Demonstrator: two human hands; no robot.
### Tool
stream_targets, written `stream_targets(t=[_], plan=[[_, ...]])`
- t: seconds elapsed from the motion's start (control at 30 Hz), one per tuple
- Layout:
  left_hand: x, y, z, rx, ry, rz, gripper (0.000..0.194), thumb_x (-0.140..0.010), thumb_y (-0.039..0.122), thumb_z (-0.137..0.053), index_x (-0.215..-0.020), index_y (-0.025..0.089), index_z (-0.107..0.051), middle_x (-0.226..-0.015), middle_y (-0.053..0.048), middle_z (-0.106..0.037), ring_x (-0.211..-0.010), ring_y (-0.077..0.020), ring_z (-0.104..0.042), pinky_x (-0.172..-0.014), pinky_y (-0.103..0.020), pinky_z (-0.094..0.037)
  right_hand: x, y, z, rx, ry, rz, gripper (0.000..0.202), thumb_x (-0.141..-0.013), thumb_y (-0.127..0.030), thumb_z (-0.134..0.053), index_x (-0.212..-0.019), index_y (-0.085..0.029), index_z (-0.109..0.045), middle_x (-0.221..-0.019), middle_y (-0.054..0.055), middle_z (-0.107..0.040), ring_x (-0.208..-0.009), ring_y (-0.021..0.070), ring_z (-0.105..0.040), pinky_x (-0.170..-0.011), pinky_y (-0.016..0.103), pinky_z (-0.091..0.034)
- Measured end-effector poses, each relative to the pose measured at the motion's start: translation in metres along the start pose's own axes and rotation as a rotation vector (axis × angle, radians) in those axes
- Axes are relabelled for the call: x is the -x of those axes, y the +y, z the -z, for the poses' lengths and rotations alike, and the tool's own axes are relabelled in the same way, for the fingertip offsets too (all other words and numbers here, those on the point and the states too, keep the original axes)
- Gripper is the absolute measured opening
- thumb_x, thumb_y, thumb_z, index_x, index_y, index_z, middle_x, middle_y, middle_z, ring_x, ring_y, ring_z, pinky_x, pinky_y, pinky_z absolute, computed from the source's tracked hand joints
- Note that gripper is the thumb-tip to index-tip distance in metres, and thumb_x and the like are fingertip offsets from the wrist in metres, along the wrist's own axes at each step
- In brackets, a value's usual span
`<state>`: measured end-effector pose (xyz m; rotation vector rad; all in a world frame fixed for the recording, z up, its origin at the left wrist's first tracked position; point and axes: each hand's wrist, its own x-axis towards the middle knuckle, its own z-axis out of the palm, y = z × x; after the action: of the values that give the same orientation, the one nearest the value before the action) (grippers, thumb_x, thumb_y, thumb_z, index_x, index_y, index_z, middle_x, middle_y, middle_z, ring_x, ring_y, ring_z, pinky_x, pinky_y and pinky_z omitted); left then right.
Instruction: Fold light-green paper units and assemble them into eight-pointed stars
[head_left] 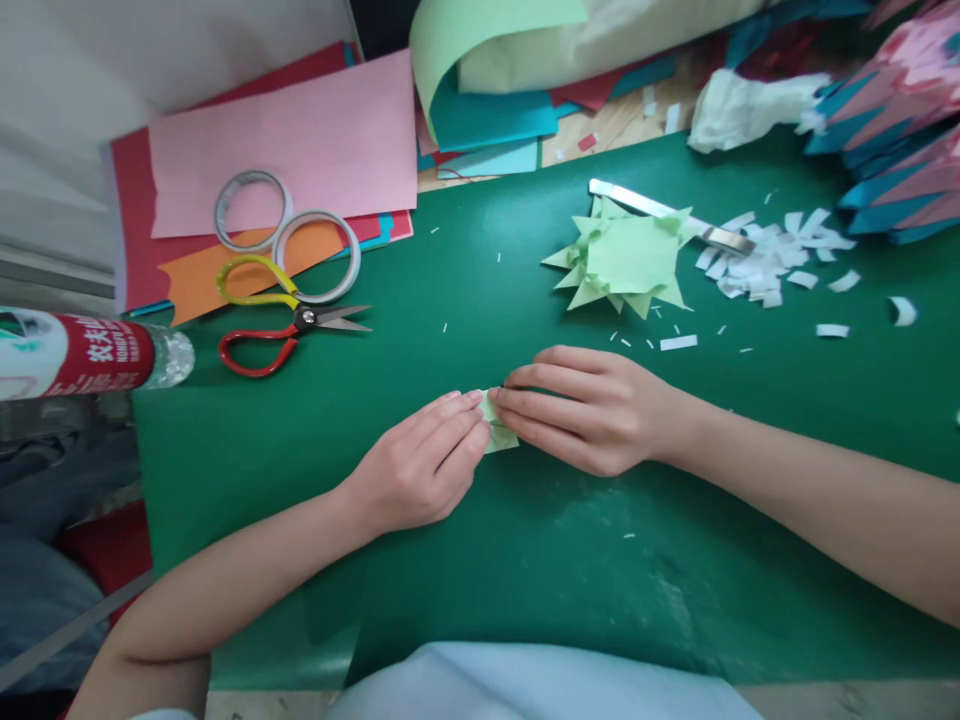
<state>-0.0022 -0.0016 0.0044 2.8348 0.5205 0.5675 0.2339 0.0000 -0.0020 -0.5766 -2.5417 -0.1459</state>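
Observation:
A small piece of light green paper lies on the green mat, partly covered by fingers. From the left, my left hand presses its closed fingertips on the paper's left part. My right hand comes from the right, fingers together, its fingertips pinching the paper's upper right edge. The two hands' fingertips almost meet. Beyond them lies a light green spiky paper shape, with a silver metal tool behind it.
Yellow-and-red scissors and two tape rolls lie at the left, by pink paper. A bottle lies at the left edge. White paper strips and a pink-and-blue paper model are at the right.

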Motion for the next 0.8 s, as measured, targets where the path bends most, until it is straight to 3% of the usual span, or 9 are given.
stream_targets(t=[0.13,0.3,0.5,0.67,0.8], plan=[[0.000,0.000,0.000,-0.009,0.018,-0.012,0.025,-0.084,0.007,-0.057,-0.107,-0.003,-0.061,-0.107,-0.022,-0.070,-0.115,-0.0329,-0.065,-0.101,-0.041,-0.057,0.000,-0.001,0.000,-0.014,0.009,-0.012,0.018,-0.095,-0.015,-0.049,-0.086,-0.017,-0.065,-0.095,0.007,-0.070,-0.088,0.0176,-0.060,-0.072,0.035,-0.051],[0.001,-0.001,0.000,-0.056,0.034,-0.049,0.019,-0.084,0.004,-0.059,-0.102,0.000,-0.065,-0.105,-0.020,-0.071,-0.113,-0.0310,-0.066,-0.102,-0.041,-0.057,0.001,0.001,-0.001,-0.041,0.001,-0.058,0.017,-0.096,-0.018,-0.049,-0.090,-0.018,-0.065,-0.095,0.006,-0.069,-0.091,0.0169,-0.059,-0.073,0.033,-0.049],[0.001,0.000,-0.001,-0.059,0.027,-0.030,0.017,-0.086,0.005,-0.058,-0.101,0.003,-0.065,-0.106,-0.018,-0.072,-0.116,-0.0294,-0.065,-0.102,-0.040,-0.057,-0.003,0.001,-0.006,-0.127,-0.073,-0.224,0.016,-0.096,-0.021,-0.049,-0.088,-0.018,-0.063,-0.099,0.005,-0.068,-0.092,0.0167,-0.056,-0.074,0.032,-0.046],[0.001,0.000,-0.001,-0.021,0.024,0.001,0.021,-0.087,0.006,-0.054,-0.106,0.005,-0.062,-0.108,-0.019,-0.072,-0.117,-0.0286,-0.065,-0.101,-0.041,-0.057,-0.009,-0.008,-0.007,-0.187,-0.136,-0.453,0.023,-0.097,-0.024,-0.045,-0.084,-0.016,-0.062,-0.096,0.009,-0.064,-0.083,0.0184,-0.049,-0.069,0.034,-0.039],[0.001,0.001,-0.001,-0.004,0.021,0.020,0.022,-0.087,0.006,-0.053,-0.107,0.006,-0.062,-0.108,-0.018,-0.071,-0.117,-0.0282,-0.065,-0.102,-0.040,-0.057,-0.012,-0.012,-0.007,-0.157,-0.176,-0.513,0.023,-0.097,-0.027,-0.045,-0.083,-0.016,-0.061,-0.092,0.009,-0.060,-0.079,0.0192,-0.043,-0.067,0.034,-0.032]])
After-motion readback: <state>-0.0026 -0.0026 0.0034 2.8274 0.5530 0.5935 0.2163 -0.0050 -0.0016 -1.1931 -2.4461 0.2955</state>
